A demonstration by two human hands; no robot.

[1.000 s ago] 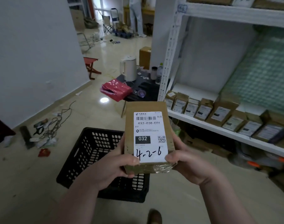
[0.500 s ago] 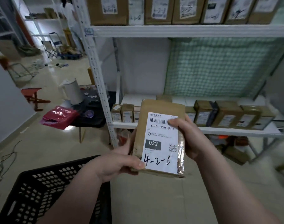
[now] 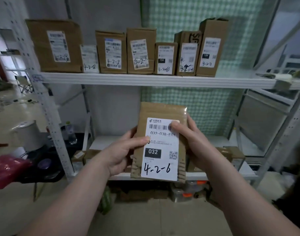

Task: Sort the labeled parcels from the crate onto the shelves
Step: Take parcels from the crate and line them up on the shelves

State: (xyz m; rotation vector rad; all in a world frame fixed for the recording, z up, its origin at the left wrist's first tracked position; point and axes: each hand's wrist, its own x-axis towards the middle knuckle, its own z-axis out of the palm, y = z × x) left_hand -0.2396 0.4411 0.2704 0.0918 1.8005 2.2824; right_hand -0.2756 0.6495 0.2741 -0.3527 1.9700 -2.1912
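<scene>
I see a white metal shelving rack (image 3: 154, 80) against a grey wall (image 3: 111, 108), with a green checked sheet (image 3: 205, 106) behind its right half. The floor (image 3: 163, 218) is pale beige. At left, a dark low table (image 3: 48, 176) carries a white kettle (image 3: 29, 135) and a water bottle (image 3: 71, 133), with a red bag (image 3: 7, 169) at its near edge.

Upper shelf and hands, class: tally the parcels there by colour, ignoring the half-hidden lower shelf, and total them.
Brown cardboard parcels on the upper shelf: 6
White parcel on the upper shelf: 1
Brown parcel held by the left hand and right hand: 1
Total: 8
</scene>
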